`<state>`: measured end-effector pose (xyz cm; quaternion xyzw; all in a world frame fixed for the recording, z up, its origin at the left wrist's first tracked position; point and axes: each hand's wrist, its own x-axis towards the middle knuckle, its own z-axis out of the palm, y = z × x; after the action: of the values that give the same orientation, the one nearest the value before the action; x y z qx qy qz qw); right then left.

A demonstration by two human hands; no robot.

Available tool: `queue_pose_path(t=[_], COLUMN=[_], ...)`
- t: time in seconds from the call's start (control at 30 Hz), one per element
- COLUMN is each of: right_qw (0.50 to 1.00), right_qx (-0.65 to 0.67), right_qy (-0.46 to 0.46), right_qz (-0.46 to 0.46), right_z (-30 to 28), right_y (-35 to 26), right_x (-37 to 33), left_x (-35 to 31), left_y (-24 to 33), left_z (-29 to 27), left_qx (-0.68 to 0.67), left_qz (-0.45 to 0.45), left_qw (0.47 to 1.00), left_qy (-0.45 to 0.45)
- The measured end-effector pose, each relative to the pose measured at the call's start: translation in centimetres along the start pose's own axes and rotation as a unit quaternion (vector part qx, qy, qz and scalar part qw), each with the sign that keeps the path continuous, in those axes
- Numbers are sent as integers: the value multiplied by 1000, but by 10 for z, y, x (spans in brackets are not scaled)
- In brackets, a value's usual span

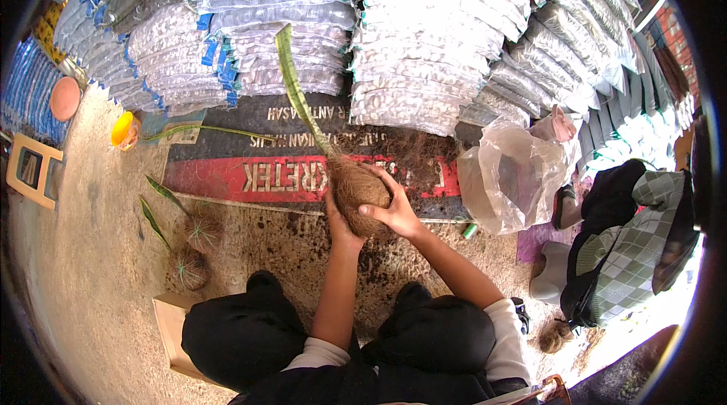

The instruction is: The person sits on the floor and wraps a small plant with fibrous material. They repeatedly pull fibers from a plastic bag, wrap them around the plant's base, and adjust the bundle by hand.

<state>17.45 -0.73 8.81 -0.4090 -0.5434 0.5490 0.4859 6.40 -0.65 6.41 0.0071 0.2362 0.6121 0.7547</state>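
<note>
Between my two hands is a brown coir-wrapped plant ball, with a long, mottled green snake plant leaf rising from its top and leaning left. My left hand cups the ball's left side and underside. Wrapped round its right side is my right hand, the thumb pressed across the front. Part of the left fingers is hidden behind the ball. Below it lies a printed black and red sheet, strewn with dark soil and loose fibre. A small green spool lies right of my hands.
Two thread-bound coir balls with leaves lie left. Another long leaf rests on the sheet. A crumpled clear plastic bag stands right, near another person. Stacked sacks line the back; a yellow tub and beige stool are left.
</note>
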Motion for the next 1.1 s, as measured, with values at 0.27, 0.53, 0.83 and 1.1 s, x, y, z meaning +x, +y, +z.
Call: queue_pose_path(t=[0.27, 0.53, 0.83, 1.1], right_qw=[997, 983, 989, 946], right_qx=[0, -111, -86, -302], right_qy=[77, 143, 114, 77], right_qz=[-29, -14, -29, -89], right_z=[16, 0, 0, 6], right_y=[-1, 5, 4, -1], right_x=[-4, -6, -4, 0], left_x=[9, 6, 6, 4], left_y=[1, 19, -15, -12], left_z=[-16, 0, 0, -20], left_qx=[176, 501, 346, 115], left_qz=[59, 414, 183, 16], left_qw=[977, 760, 920, 993], left_qy=[108, -3, 8, -19])
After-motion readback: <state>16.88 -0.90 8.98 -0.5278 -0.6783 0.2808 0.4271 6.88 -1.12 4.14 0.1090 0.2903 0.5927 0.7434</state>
